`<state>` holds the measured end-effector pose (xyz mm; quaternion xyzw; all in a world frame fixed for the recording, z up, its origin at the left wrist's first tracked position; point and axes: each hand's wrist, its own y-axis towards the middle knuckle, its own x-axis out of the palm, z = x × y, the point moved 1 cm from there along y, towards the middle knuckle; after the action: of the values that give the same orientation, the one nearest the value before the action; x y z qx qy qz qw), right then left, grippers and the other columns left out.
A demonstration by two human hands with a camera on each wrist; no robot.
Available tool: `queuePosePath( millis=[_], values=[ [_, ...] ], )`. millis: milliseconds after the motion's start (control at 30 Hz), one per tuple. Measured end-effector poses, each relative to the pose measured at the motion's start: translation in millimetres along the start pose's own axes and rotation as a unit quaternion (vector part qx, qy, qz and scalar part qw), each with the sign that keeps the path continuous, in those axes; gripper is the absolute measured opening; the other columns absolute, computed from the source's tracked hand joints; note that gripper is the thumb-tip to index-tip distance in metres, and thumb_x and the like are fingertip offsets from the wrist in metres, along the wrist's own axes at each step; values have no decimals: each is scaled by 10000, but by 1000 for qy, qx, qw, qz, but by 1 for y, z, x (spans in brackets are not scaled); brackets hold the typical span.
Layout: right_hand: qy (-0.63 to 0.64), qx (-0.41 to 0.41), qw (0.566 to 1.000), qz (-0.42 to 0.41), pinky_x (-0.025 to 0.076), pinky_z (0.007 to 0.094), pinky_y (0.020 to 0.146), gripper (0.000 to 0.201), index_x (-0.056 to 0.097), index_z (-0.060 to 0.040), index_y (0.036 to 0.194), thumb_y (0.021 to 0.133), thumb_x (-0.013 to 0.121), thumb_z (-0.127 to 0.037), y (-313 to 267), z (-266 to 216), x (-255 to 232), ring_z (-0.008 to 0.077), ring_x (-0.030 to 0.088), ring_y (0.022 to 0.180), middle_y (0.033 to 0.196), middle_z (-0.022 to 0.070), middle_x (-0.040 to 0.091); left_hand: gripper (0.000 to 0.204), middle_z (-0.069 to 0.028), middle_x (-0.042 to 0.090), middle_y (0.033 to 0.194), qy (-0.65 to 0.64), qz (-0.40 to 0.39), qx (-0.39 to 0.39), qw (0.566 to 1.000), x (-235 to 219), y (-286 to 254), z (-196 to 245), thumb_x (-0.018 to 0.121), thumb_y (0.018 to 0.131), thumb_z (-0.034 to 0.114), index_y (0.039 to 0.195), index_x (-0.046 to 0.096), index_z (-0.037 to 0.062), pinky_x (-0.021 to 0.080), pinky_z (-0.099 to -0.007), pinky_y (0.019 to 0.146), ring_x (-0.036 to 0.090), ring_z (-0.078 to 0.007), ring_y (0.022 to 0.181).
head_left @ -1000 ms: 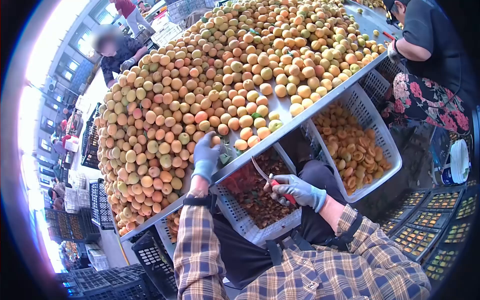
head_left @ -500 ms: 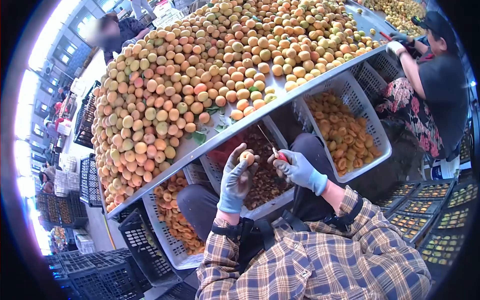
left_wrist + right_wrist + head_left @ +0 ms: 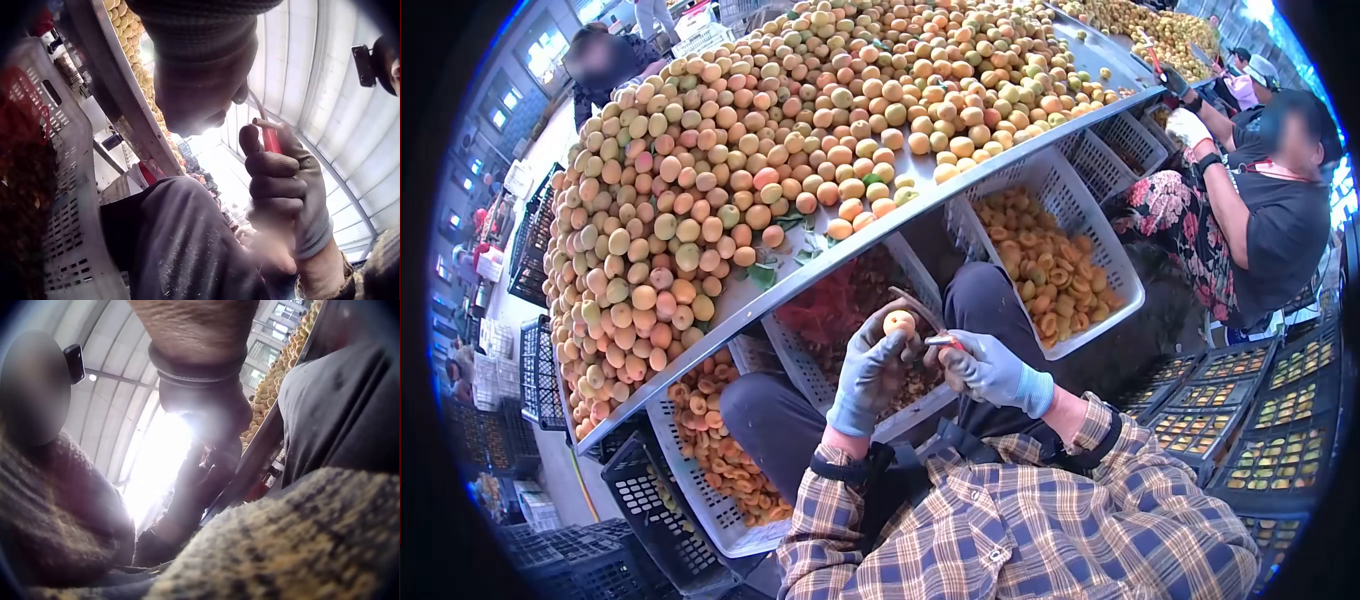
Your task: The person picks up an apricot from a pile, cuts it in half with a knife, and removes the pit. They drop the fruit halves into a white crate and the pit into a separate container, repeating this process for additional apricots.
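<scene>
In the head view, my gloved left hand (image 3: pixel 862 378) holds an apricot (image 3: pixel 898 322) between its thumb and fingers, above a crate of dark scraps. My gloved right hand (image 3: pixel 1006 376) grips a knife with a red handle (image 3: pixel 271 139) and a thin curved blade (image 3: pixel 918 308). The blade passes right beside the apricot, and the two hands' fingertips nearly meet. The left wrist view shows the right fingers wrapped round the handle. Backlight darkens the right wrist view, and the apricot is hidden there.
A metal table (image 3: pixel 735 318) bears a large apricot heap just ahead. White crates of apricot halves stand under its edge at right (image 3: pixel 1128 300) and left (image 3: pixel 738 540). A black crate (image 3: pixel 662 515) stands at far left. Another person (image 3: pixel 1270 210) sits at right.
My left hand has come back from the heap with an apricot and lifted it to the knife. My right hand has brought the blade across to the apricot.
</scene>
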<state>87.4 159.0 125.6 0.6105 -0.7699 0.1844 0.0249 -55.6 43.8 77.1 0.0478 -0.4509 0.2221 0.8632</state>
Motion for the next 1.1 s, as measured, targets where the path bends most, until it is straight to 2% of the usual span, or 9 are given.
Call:
queuePosePath(
  millis=[267, 567, 633, 700, 733, 833, 967, 1033, 1100],
  values=[
    [-235, -26, 970, 46, 421, 320, 601, 384, 540, -24, 898, 973, 482, -396, 2, 19, -6, 152, 462, 606, 651, 89, 512, 526, -100, 630, 1091, -2, 1, -13, 1000, 3, 1, -4, 723, 816, 151, 1249, 497, -42, 438, -299, 957, 591, -179, 1034],
    [-237, -45, 968, 69, 407, 295, 583, 375, 526, -25, 862, 984, 465, -375, 10, 36, -3, 104, 436, 633, 660, 42, 494, 468, -116, 628, 1065, 54, 10, -1, 998, -1, 2, -18, 696, 845, 177, 1216, 519, -48, 475, -313, 914, 604, -194, 987],
    [-231, -47, 969, 76, 414, 304, 596, 387, 528, -16, 878, 983, 465, -383, 15, 40, -1, 103, 438, 653, 670, 63, 488, 431, -113, 635, 1055, -43, 29, -4, 999, 3, 2, -19, 680, 860, 155, 1219, 532, -32, 480, -287, 885, 610, -181, 961],
    [-258, -30, 959, 111, 457, 377, 692, 360, 564, 3, 985, 975, 479, -347, 19, 41, 3, 341, 619, 783, 809, 192, 621, 420, -108, 625, 1063, -66, 23, -11, 997, 1, 2, -24, 652, 885, 202, 1223, 525, -12, 469, -330, 917, 596, -206, 987],
    [-286, -15, 951, 118, 468, 392, 719, 383, 565, 11, 1021, 971, 477, -358, 19, 41, 5, 418, 599, 900, 893, 237, 633, 417, -105, 618, 1069, -140, 34, -21, 989, 2, 1, -26, 641, 893, 223, 1222, 524, -4, 458, -351, 935, 586, -217, 1004],
    [-325, -14, 935, 141, 473, 383, 715, 405, 569, 17, 1006, 976, 459, -372, 18, 49, 8, 370, 630, 862, 875, 228, 642, 419, -95, 604, 1081, -227, 35, -36, 972, -1, 2, -30, 622, 905, 267, 1225, 514, 18, 423, -402, 982, 562, -248, 1054],
    [-242, 23, 967, 77, 476, 386, 710, 423, 587, 11, 980, 980, 442, -386, 23, 36, 2, 316, 647, 836, 860, 215, 651, 419, -94, 618, 1059, -138, 34, -37, 989, -4, 0, -17, 607, 916, 257, 1242, 500, 18, 448, -404, 961, 584, -255, 1035],
    [-214, 54, 975, 31, 460, 356, 649, 372, 577, 0, 929, 988, 461, -349, 21, 21, -5, 138, 504, 694, 777, 83, 607, 413, -97, 626, 1048, 51, 43, -16, 998, 14, -2, -2, 588, 926, 252, 1254, 494, 18, 459, -419, 944, 593, -259, 1019],
    [-282, -44, 956, 66, 462, 368, 676, 372, 589, -16, 910, 994, 439, -345, 24, 53, -12, 172, 552, 724, 798, 122, 623, 425, -106, 624, 1046, 42, 56, -23, 997, 21, -4, -7, 564, 938, 290, 1256, 492, 18, 461, -418, 937, 589, -266, 1021]
  ],
)
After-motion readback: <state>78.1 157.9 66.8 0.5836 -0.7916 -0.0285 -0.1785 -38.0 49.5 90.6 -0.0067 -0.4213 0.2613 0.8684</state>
